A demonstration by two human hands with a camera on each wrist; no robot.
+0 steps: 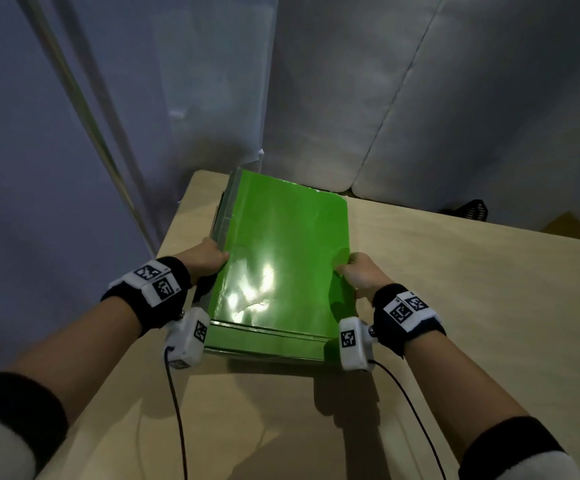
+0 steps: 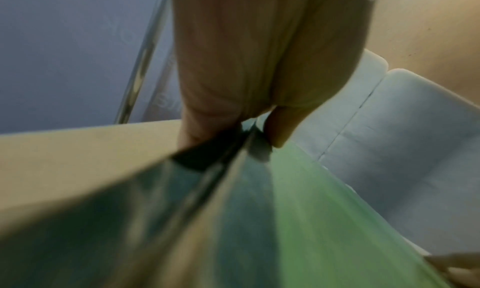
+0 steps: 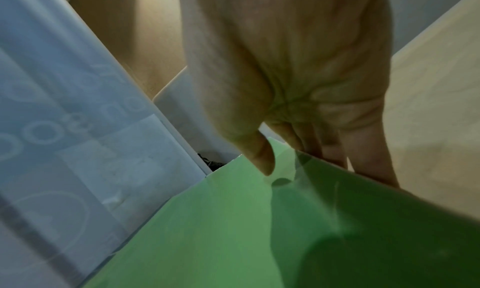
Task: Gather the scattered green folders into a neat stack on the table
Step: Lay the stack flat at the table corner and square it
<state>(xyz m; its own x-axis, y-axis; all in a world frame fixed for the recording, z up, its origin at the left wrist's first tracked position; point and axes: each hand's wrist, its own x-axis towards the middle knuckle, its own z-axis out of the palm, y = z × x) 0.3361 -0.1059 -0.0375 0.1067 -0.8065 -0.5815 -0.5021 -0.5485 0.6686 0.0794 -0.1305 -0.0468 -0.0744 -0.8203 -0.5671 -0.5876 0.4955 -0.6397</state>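
A stack of glossy green folders [image 1: 281, 258] is held over the wooden table [image 1: 455, 306], its near edge raised towards me. My left hand [image 1: 209, 256] grips the stack's left edge, thumb on the top cover and fingers underneath. My right hand [image 1: 358, 271] grips the right edge in the same way. In the left wrist view my left hand [image 2: 259, 128] pinches the blurred edges of the folders [image 2: 298, 210]. The right wrist view shows my right hand [image 3: 285, 149], whose thumb lies on the green cover [image 3: 233, 231] and whose fingers reach beneath it.
A grey padded panel [image 1: 455, 98] stands behind the table, and a bluish wall with a metal pole [image 1: 74, 98] rises at the left. A dark object [image 1: 472, 211] sits past the table's far right edge. Cables hang from both wrist cameras.
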